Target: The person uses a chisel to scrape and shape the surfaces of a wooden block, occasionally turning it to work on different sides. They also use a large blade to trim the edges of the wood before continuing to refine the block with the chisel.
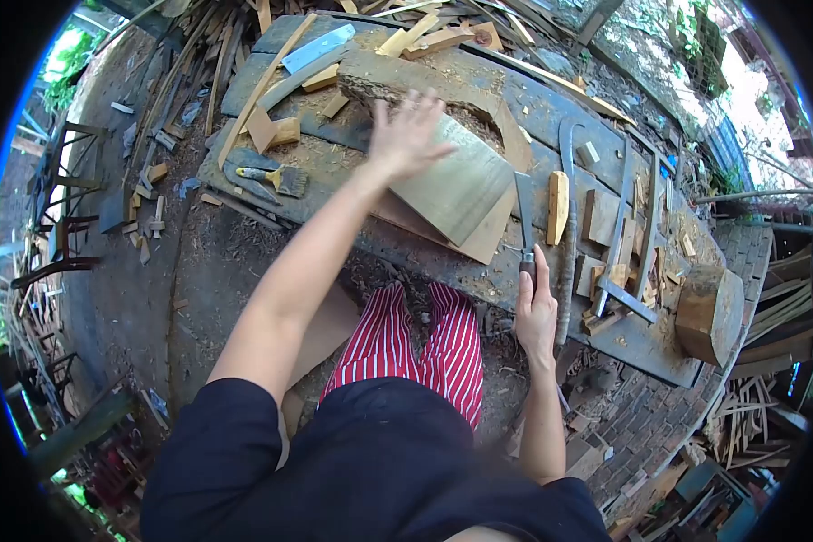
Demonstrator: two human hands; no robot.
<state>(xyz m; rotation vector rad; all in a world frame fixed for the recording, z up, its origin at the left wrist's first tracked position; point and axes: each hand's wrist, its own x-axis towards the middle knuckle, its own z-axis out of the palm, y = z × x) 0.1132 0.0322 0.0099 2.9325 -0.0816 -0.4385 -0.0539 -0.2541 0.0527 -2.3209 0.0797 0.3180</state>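
Observation:
My left hand lies with fingers spread on the upper left part of a smooth greyish wooden board. A browner flat board sticks out from under it at the lower right. Behind the fingers is a thick, rough-edged wood slab. My right hand is closed around the dark handle of a chisel, index finger stretched along it. Its flat grey blade points away from me, close beside the board's right corner.
The worn workbench carries a paintbrush on the left. On the right are a sickle, a wood piece, frame-like clamps and a chunky wood block. Offcuts and sawdust lie along the back.

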